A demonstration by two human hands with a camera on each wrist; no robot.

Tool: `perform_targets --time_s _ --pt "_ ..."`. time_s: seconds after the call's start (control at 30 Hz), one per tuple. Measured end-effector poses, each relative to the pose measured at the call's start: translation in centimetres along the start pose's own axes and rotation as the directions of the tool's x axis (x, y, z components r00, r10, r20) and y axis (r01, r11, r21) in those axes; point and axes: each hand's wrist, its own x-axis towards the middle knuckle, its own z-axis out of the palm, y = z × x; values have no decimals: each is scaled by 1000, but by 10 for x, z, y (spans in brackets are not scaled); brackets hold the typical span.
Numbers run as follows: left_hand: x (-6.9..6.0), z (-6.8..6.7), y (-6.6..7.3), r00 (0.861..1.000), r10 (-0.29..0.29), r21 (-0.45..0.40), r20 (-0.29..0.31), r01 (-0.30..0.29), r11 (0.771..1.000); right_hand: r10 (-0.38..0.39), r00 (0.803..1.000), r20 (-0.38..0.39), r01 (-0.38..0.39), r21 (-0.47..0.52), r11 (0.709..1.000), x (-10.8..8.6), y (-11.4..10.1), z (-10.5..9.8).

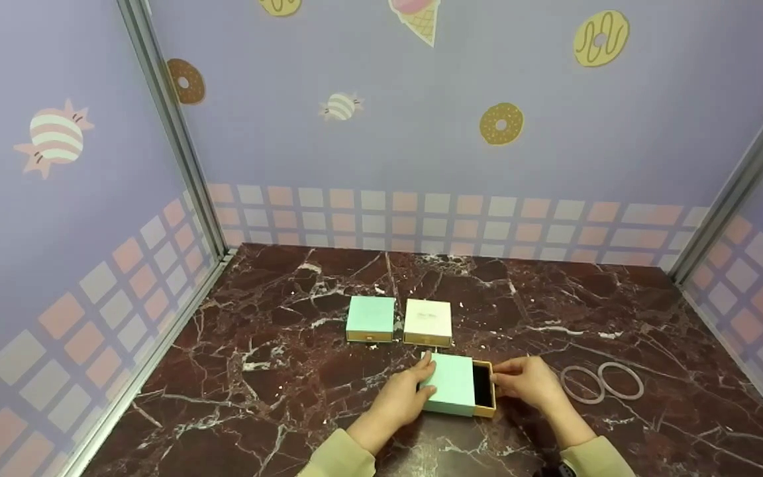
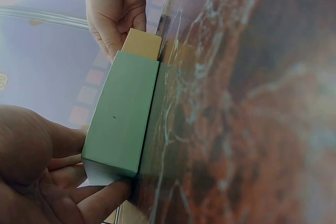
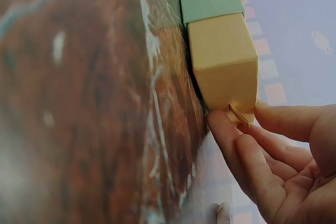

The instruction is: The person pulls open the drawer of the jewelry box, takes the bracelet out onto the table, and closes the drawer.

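Note:
A mint-green drawer box [image 1: 449,384] lies on the marbled table, its yellow inner drawer [image 1: 485,412] partly out on the right side. A black interior shows in the drawer's opening. My left hand [image 1: 398,396] holds the green sleeve at its left end, thumb and fingers on opposite sides, as the left wrist view shows. At the drawer's outer end, my right hand [image 1: 526,381] has thumb and fingers at the edge. There the right wrist view shows a small yellow pull tab [image 3: 240,116] between them.
Behind the hands stand another closed mint box [image 1: 371,315] and a cream box [image 1: 428,319], side by side. Two pale translucent rings [image 1: 622,380] lie right of my right hand, one beside the other. Patterned panels [image 1: 421,159] enclose the table [image 1: 275,397].

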Motion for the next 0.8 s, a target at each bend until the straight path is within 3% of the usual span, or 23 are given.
perform_targets --time_s 0.23,0.5,0.8 --pt "0 0 0 1000 6 12 -8 -6 1000 -1 1000 -9 1 -12 1000 1 0 1" --pt "1 0 0 1000 5 16 -10 -5 1000 -2 1000 8 1 47 999 2 0 4" --pt "1 0 -2 1000 -4 6 -1 4 1000 -5 1000 -6 5 21 1000 4 1 8"
